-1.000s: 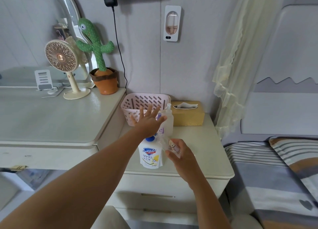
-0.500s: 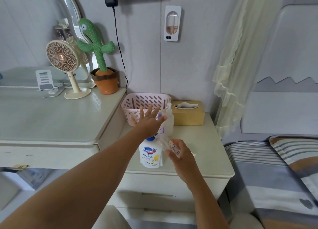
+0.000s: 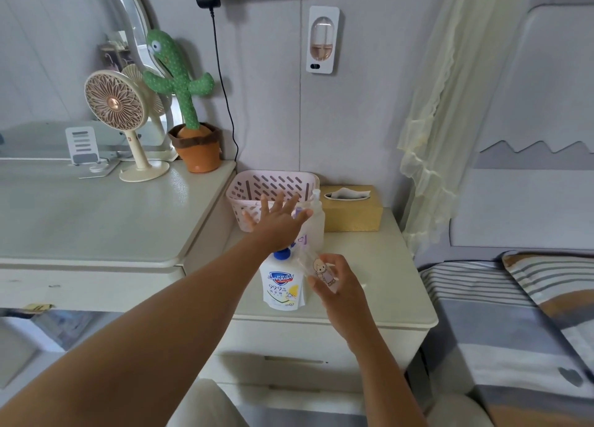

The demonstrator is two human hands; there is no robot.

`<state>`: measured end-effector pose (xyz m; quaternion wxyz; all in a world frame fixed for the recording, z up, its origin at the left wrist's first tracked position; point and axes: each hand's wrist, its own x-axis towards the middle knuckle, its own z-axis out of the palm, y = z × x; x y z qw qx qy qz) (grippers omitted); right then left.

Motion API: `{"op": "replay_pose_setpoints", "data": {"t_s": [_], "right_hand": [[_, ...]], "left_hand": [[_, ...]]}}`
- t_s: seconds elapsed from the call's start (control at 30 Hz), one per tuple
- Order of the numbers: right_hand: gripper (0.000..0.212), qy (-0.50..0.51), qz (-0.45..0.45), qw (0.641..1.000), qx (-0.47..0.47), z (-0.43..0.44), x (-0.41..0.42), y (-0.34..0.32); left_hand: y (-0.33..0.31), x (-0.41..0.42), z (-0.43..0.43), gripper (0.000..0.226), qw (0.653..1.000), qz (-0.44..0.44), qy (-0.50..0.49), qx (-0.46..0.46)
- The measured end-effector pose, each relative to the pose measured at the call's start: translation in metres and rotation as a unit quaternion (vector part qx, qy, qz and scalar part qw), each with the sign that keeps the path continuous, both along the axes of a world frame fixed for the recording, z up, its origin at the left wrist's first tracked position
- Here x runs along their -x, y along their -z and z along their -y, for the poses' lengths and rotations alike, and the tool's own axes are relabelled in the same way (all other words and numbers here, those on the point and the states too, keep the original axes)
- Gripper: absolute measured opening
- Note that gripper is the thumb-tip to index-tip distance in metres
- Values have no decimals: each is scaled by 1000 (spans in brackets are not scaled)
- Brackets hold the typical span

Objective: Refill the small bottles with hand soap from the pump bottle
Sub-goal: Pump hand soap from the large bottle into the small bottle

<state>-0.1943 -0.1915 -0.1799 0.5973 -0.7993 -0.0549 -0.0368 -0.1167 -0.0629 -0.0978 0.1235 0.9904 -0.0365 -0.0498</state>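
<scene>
My left hand (image 3: 276,222) lies flat over the top of the pump bottle (image 3: 283,287) at the centre of the frame. Its fingers are straight and spread and grip nothing. The palm covers the pump head, so I cannot tell whether it bears down. My right hand (image 3: 340,288), just to the right and lower, has its fingers curled round the small bottle (image 3: 318,269), a clear one with a cartoon figure on it.

What matters is that bottle's long axis. It slants from lower right up to upper left, with the neck close beside the blue collar (image 3: 283,253) under my palm. The spout itself is hidden, so I cannot say the mouth sits beneath it. I judge the next press needs the mouth held right at the spout, or soap lands on the desk (image 3: 385,266).
</scene>
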Motion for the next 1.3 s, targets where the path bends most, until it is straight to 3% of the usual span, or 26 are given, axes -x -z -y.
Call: {"op": "replay_pose_setpoints", "data": {"t_s": [0.13,0.3,0.5,0.7,0.9,1.0,1.1,1.23,1.3], "right_hand": [[28,2,-3,1000,11,-2,1,6],[29,4,8,1000,1,1,-1,-2],[29,8,15,1000,9,2,-1,-1],[31,7,13,1000,21,3,1,2],[29,1,16,1000,9,5,0,-6],[29,4,21,1000,10,5,-1,-5],[30,8,15,1000,15,4,-1,0],[32,11,15,1000,14,4,1,2],[30,8,18,1000,9,6,1,0]], "left_hand": [[7,-3,-1,55,999,-23,-26,8],[-8,1,0,47,998,5,28,-60],[2,-4,-5,54,1000,-5,-15,22],[6,-2,-2,56,999,-18,-29,33],[-6,1,1,51,1000,-16,6,-13],[-7,5,0,50,1000,-19,-5,24],[0,7,3,46,1000,-9,0,-2],[7,-2,-3,55,996,-37,-31,75],[0,-1,-1,54,998,-36,-12,48]]}}
